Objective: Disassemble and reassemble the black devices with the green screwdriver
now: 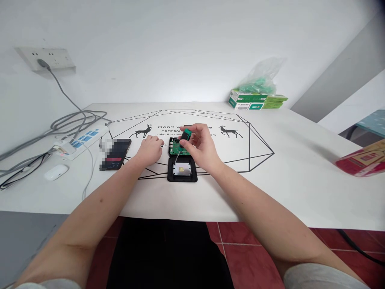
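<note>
A green-and-black screwdriver [186, 135] is in my right hand [202, 145], its handle between thumb and fingers. The metal shaft slants down and left across the front of a green circuit board [175, 149] in a black case. Part of the board is behind my right hand. Directly in front of it lies a black cover [182, 179] with a silver plate and a small yellowish square pad. On the left, my left hand [150, 150] rests on the table with fingers loosely bent and slightly apart, beside the board. Nothing shows in it.
A smartphone [116, 154] lies left of my left forearm. Farther left are a white power strip [87, 138], coiled grey cables and a white earbud case [56, 172]. Green-and-white boxes [248, 100] stand at the back right under a plastic bag. A red package [361, 160] sits at the right.
</note>
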A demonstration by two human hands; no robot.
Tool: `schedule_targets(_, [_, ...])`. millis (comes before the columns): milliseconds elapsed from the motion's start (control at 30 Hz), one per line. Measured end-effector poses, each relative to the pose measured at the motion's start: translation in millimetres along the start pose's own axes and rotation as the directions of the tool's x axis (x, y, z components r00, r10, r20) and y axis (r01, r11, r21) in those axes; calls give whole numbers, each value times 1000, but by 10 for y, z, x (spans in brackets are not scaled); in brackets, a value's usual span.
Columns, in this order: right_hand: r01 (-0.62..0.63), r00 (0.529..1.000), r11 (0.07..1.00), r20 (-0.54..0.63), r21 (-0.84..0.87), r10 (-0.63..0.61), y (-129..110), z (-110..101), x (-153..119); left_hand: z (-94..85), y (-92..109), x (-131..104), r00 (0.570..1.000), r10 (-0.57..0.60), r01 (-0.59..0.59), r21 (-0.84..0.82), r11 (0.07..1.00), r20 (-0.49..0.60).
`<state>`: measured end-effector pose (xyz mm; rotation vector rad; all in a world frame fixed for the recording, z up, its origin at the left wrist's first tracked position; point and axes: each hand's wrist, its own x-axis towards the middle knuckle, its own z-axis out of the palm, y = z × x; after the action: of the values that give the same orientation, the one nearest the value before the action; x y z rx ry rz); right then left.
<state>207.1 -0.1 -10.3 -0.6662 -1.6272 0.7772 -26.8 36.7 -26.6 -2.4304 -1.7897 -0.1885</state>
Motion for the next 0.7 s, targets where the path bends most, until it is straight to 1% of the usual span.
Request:
schedule_targets(167, [36, 999, 999, -25, -25, -36, -27, -9, 10, -3, 34, -14, 999, 21, -21, 19, 1000, 26])
schedule_targets(267, [57, 998, 997, -13, -44, -58, -39, -15, 8, 5, 40, -13, 999, 24, -25, 25, 999, 29])
schedule_targets(500, [158, 987, 966, 15, -203, -159, -26, -31, 0, 36, 24, -4, 999, 31, -32, 23, 999, 19])
schedule_targets(700, [201, 979, 947, 23, -250, -202, -35, -36, 2, 19, 29, -6, 999, 31, -31, 3, 1000, 26])
